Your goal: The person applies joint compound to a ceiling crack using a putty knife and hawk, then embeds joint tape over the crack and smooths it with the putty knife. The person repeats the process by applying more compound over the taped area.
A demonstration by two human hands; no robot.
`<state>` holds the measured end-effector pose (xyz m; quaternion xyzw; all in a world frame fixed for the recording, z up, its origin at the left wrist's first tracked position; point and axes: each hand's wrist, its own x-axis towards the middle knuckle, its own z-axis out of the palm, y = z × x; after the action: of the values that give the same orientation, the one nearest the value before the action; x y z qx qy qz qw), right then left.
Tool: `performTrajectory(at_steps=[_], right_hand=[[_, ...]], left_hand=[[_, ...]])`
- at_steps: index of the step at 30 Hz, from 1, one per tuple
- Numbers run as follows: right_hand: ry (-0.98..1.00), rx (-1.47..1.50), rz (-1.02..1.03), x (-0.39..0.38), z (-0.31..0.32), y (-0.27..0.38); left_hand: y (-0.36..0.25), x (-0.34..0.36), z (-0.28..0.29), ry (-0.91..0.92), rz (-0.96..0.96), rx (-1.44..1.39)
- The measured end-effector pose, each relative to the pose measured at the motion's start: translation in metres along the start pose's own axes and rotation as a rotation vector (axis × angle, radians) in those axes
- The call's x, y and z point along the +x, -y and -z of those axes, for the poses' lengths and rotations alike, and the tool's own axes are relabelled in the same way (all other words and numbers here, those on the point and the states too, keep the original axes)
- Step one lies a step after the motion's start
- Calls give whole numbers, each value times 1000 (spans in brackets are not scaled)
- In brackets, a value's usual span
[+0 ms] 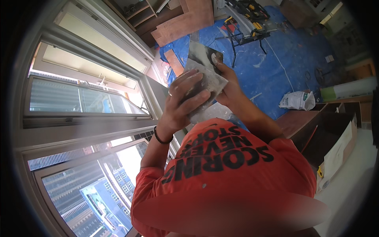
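A flat, rectangular grey plate (218,81) with whitish smears and dark patches is held up in front of my chest. My right hand (227,81) grips its right edge, with the thumb on the face turned to me. From the other side my left hand (183,94) is closed over the plate, its dusty fingers bent across the surface. A dark area shows between those fingers, and I cannot make out what it is. The lower part of the plate is partly hidden behind my left hand. A dark beaded bracelet (162,136) circles my left wrist.
Open windows (85,96) line my left side. Blue sheeting (256,77) covers the floor, with a folding-legged saw stand (246,29) at the far side. Brown boards (185,23) lean near a shelf. A white bag (297,100) and dark cabinet pieces (335,128) are at right.
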<state>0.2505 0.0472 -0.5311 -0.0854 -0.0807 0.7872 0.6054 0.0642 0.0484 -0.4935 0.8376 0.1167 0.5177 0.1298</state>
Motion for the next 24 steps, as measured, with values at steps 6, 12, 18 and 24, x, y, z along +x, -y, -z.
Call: performTrajectory(at_steps=[6,12,18,24], right_hand=[[-258,-235,71,-5,10,53],[-214,-385,342,14,-2,84],[-243,-488,485,18,-1,84],[-131,-1356,255,-12,-28,72]], left_hand=[[22,-23,2,271,256,398],[-5,1,-28,-272,805,270],[-21,3,-58,-716,1178,-752],[-26,0,-86,-889,1198,-825]])
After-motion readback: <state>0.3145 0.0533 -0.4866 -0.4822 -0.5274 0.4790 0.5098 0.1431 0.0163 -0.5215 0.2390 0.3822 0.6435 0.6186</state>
